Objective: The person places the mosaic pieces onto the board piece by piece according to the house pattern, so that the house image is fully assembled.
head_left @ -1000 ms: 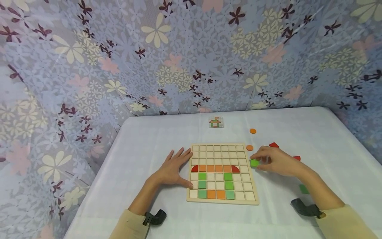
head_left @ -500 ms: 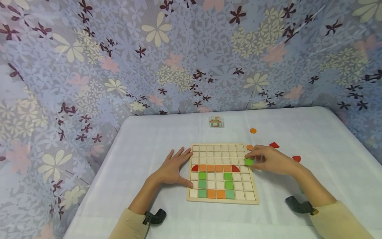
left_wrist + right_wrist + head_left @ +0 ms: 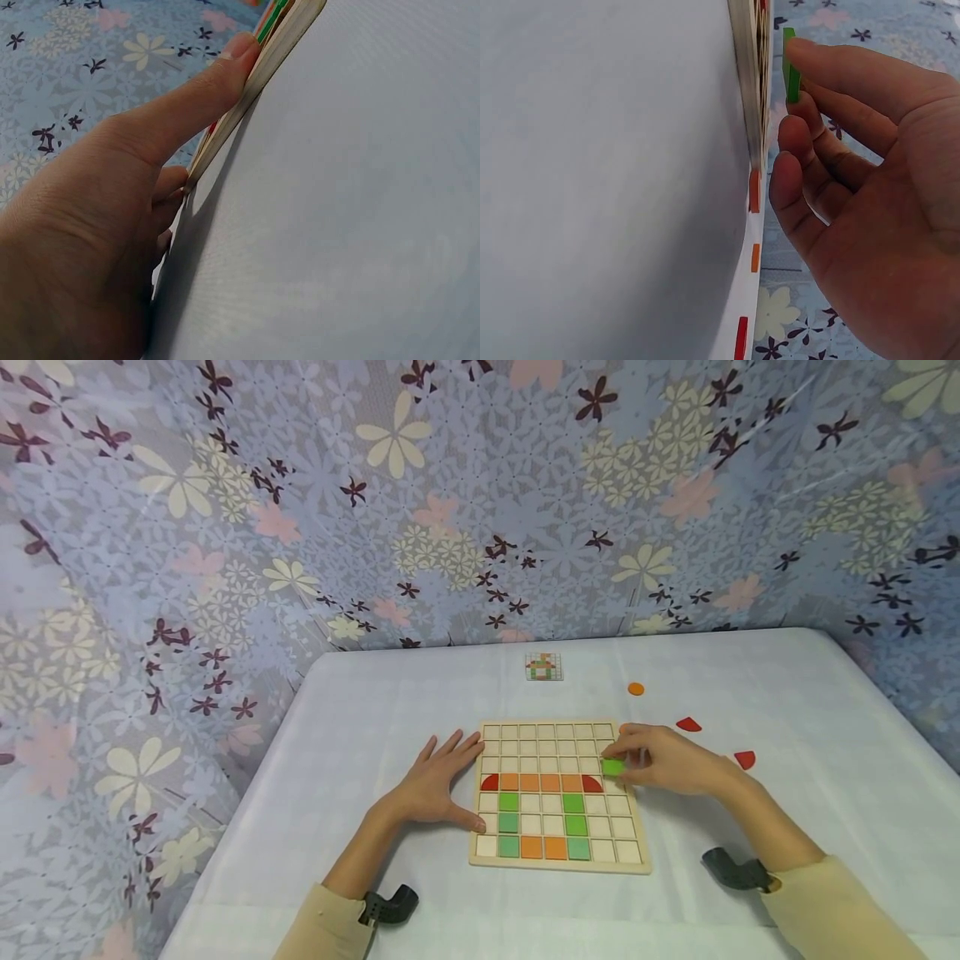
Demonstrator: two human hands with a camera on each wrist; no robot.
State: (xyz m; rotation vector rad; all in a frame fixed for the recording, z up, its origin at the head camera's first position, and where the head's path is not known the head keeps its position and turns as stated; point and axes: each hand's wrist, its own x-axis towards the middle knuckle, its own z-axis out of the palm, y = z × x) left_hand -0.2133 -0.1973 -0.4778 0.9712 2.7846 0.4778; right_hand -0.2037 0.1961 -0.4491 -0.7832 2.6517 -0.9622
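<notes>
A light green square tile point(image 3: 612, 767) is pinched between the thumb and fingers of my right hand point(image 3: 678, 760), over the right part of the wooden grid board point(image 3: 558, 867). In the right wrist view, the tile point(image 3: 790, 67) is seen edge-on, above the board's surface. My left hand point(image 3: 435, 789) lies with fingers spread at the board's left edge, its thumb point(image 3: 225, 67) touching the rim. Set in the grid are a row of orange squares point(image 3: 540, 782) with a red curved piece point(image 3: 592, 783) at each end, and green squares point(image 3: 574, 825) in two columns below it.
A small pattern card point(image 3: 543, 667) lies behind the board. An orange disc point(image 3: 636, 689) lies at the back right, and another is mostly hidden by my right hand. Two red quarter-round pieces point(image 3: 688, 724) rest farther right. A flowered cloth point(image 3: 480, 527) hangs behind the table.
My right hand has moved left with the light green tile, from beside the board to over its right columns. A green tile on the table is now hidden by the right arm. The left hand stays.
</notes>
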